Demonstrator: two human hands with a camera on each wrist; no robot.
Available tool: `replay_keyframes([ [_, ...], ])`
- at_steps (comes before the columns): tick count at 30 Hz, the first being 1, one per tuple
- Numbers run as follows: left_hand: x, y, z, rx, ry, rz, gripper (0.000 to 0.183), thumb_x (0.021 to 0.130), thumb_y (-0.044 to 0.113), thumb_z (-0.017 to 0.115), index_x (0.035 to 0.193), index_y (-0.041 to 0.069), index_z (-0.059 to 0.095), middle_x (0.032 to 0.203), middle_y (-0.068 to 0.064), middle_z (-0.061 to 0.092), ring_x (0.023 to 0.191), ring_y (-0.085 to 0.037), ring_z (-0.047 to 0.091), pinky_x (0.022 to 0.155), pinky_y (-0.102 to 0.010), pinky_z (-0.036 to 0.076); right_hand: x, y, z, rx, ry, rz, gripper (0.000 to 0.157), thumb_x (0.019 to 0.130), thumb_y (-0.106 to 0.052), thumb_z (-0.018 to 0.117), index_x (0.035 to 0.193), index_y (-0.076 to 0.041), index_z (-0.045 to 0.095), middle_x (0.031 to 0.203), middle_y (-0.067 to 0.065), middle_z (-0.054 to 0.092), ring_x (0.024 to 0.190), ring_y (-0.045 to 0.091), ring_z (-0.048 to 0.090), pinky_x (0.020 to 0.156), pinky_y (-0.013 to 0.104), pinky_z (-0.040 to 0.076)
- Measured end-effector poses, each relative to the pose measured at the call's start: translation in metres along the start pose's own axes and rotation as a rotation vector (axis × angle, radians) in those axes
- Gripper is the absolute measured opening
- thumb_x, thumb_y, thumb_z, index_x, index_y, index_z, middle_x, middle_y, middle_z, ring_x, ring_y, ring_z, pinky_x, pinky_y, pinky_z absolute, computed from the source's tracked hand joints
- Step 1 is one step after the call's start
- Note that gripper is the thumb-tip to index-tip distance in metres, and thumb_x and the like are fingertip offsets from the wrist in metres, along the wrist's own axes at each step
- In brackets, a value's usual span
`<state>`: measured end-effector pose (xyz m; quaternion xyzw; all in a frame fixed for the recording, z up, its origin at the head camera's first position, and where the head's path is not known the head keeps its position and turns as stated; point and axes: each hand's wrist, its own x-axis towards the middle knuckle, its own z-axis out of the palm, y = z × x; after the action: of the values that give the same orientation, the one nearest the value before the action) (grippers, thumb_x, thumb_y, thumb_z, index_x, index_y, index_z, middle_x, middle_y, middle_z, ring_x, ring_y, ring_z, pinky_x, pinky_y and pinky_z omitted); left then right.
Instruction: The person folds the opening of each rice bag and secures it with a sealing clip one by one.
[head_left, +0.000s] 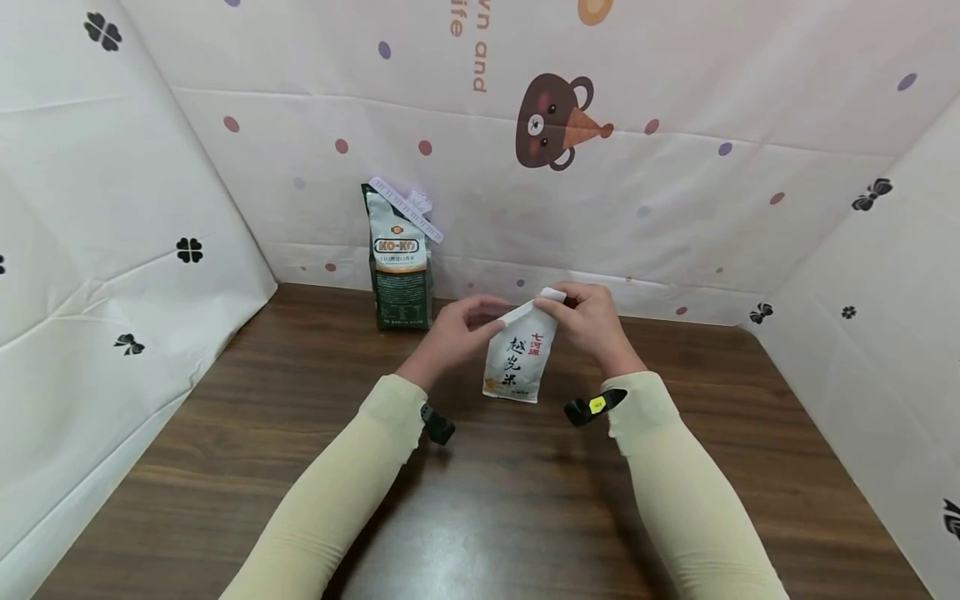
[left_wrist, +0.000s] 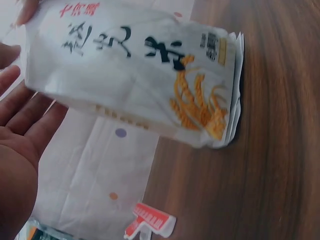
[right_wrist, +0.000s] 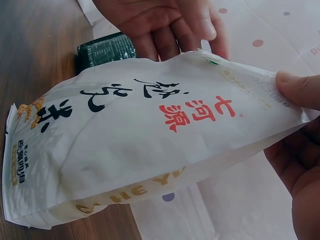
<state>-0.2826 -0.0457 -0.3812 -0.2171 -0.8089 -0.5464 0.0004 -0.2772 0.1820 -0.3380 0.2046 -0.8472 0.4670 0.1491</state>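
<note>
A white rice bag [head_left: 519, 354] with black and red characters leans slightly between the two hands in the head view. My right hand [head_left: 597, 327] pinches its top right corner, thumb in front and fingers behind. By the top left corner is my left hand [head_left: 455, 335], its thumb close to the bag's edge and its fingers loosely extended. The right wrist view shows those left fingers [right_wrist: 167, 42] behind the bag, not curled round it. In the left wrist view the rice bag [left_wrist: 135, 65] has an orange grain drawing near its bottom. Whether its base touches the table cannot be told.
A dark green bag [head_left: 403, 292] stands against the back curtain, with a long pale clip [head_left: 405, 208] across its top. A red and white clip [left_wrist: 150, 220] shows beyond the rice bag in the left wrist view. Patterned white curtains surround the brown wooden table [head_left: 300, 417].
</note>
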Motion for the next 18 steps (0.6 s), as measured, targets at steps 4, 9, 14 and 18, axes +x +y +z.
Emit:
replay_keyframes([
  [4,0.0,-0.005,-0.008,0.005,0.035,0.013,0.027,0.096,0.029,0.061,0.122,0.022,0.063,0.12,0.004,0.066,0.113,-0.015,0.062,0.099,-0.039,0.05,0.001,0.0,0.0,-0.004,-0.006,0.024,0.027,0.088,-0.031,0.072,0.099,-0.007,0.075,0.084,0.013,0.07,0.067,0.017,0.058,0.057,0.024,0.05],
  [9,0.001,-0.012,-0.017,0.035,0.081,-0.012,0.026,0.097,0.033,0.059,0.121,0.024,0.064,0.122,0.005,0.066,0.116,-0.014,0.061,0.101,-0.038,0.048,0.002,-0.001,0.0,-0.004,-0.013,0.036,0.027,0.088,-0.032,0.072,0.099,-0.008,0.075,0.084,0.013,0.07,0.067,0.021,0.058,0.056,0.025,0.049],
  [14,0.004,-0.02,-0.024,0.084,0.113,-0.062,0.027,0.098,0.031,0.056,0.123,0.023,0.063,0.128,0.002,0.063,0.12,-0.017,0.059,0.103,-0.04,0.047,0.002,-0.001,-0.001,-0.004,-0.025,0.029,0.026,0.088,-0.032,0.071,0.099,-0.009,0.075,0.083,0.011,0.07,0.067,0.023,0.058,0.056,0.026,0.049],
  [18,0.007,-0.027,-0.027,0.15,0.153,-0.13,0.025,0.1,0.026,0.053,0.123,0.023,0.063,0.128,0.001,0.063,0.119,-0.019,0.058,0.102,-0.042,0.047,0.002,0.0,-0.002,-0.007,-0.028,0.026,0.025,0.088,-0.033,0.072,0.098,-0.01,0.076,0.082,0.01,0.071,0.066,0.021,0.058,0.056,0.027,0.049],
])
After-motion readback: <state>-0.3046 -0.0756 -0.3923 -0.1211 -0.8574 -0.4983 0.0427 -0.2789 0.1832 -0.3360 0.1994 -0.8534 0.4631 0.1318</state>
